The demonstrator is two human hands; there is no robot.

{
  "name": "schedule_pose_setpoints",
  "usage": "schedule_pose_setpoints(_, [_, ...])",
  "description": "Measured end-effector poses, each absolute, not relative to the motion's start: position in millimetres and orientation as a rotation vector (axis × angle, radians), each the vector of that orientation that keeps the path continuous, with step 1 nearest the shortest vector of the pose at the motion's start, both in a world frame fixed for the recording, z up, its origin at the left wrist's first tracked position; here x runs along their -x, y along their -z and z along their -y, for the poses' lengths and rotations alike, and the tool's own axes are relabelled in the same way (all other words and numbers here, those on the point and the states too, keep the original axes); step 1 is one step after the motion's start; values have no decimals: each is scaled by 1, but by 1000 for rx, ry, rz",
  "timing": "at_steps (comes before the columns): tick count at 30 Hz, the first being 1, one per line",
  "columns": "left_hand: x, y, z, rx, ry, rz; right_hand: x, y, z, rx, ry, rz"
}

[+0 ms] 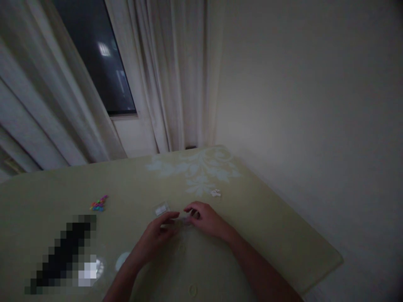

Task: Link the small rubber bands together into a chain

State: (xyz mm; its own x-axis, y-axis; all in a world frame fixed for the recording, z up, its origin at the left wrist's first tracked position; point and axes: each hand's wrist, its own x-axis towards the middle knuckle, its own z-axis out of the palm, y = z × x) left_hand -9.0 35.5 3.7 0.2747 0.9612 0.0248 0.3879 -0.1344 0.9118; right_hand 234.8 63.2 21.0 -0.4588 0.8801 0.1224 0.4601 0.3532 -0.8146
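Observation:
My left hand (160, 230) hovers low over the table with its thumb and fingers apart, and nothing shows between them. Across from it, my right hand (206, 220) has its fingers curled round a small, pale, see-through piece (186, 220) that is too dim to name. The fingertips of my left hand come close to this piece; whether they touch it I cannot tell. Just beyond my left hand lies a small clear case (161, 208) with a white patch on it. A few small white pieces (215, 193) lie past my right hand.
A little heap of bright coloured pieces (99, 204) rests to the left on the glossy table (132, 184). A blurred-out dark patch covers the lower left. Curtains (179, 75) and a window stand behind the table, and a wall (299, 105) runs along its right side.

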Motion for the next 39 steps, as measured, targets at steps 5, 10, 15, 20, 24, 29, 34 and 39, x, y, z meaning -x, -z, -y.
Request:
schedule_pose_setpoints(5, [21, -9, -31, -1772, -689, -1343, -254, -29, -60, 1241, -1000, 2224])
schedule_pose_setpoints(10, [17, -15, -25, -1899, -579, -1355, -259, -37, -54, 1259, -961, 2349])
schedule_pose_setpoints(15, [8, -7, -28, -1875, -643, -1290, -244, -48, -37, 1151, -924, 2507])
schedule_pose_setpoints(20, [8, 0, -37, -1829, -775, -1363, -223, -44, -10, 883, -1186, 2851])
schedule_pose_setpoints(24, [13, -6, -37, -1805, -796, -1407, -218, -36, -10, 986, -1048, 2797])
schedule_pose_setpoints(29, [19, -7, -37, -1790, -813, -1452, -214, -24, -30, 1299, -636, 2489])
schedule_pose_setpoints(34, [25, 1, -36, -1811, -757, -1408, -237, -35, -55, 1387, -715, 2254])
schedule_pose_setpoints(39, [16, -3, -31, -1817, -623, -1375, -292, -63, -63, 1522, -878, 2177])
